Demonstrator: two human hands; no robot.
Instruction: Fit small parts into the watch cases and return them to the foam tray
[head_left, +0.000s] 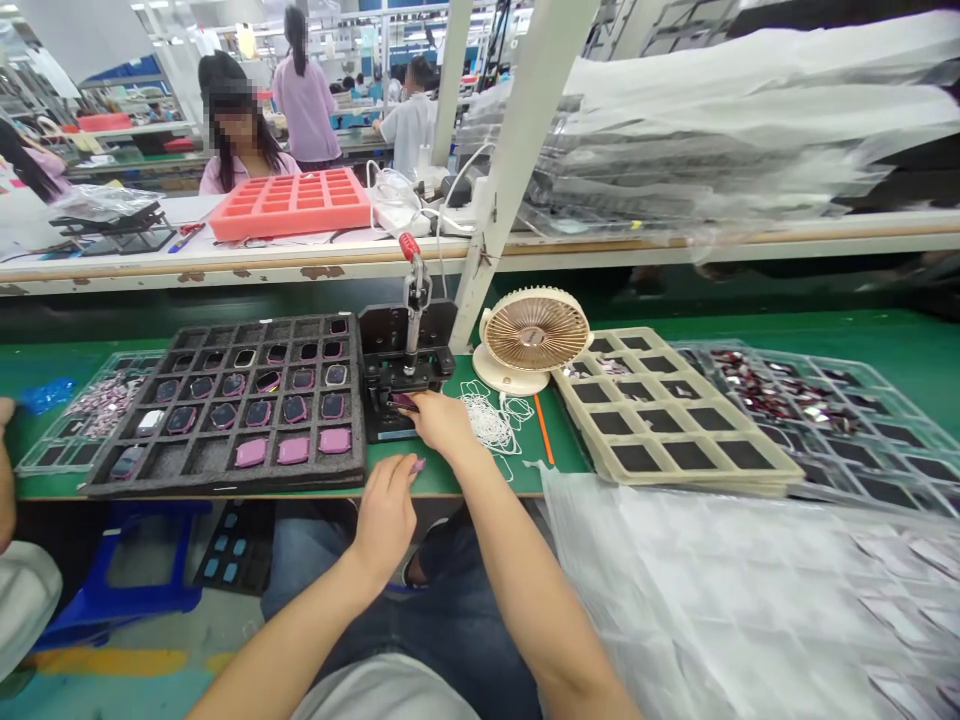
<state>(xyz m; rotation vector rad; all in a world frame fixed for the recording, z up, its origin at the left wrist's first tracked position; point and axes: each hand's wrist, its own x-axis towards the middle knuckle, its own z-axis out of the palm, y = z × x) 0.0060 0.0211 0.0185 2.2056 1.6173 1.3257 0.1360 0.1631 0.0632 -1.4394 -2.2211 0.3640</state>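
My right hand (pixel 442 420) reaches onto the base of a small black bench press (pixel 409 345) with a red-tipped lever, its fingers pinching a dark pink flat part (pixel 405 402) at the press plate. My left hand (pixel 386 517) hangs over the front edge of the green bench mat (pixel 450 480), with a small pink piece (pixel 416 466) at its fingertips. To the left of the press lies a black foam tray (pixel 225 400) holding rounded dark and pink parts in its cells, several pink ones along its front row.
A beige grid tray (pixel 667 410), a small tan desk fan (pixel 532 335) and a tangle of white cords (pixel 487 420) lie right of the press. Clear plastic sheets (pixel 712 590) cover the right foreground. A hand (pixel 6 412) shows at the left edge. Co-workers sit beyond a shelf with a red tray (pixel 291 204).
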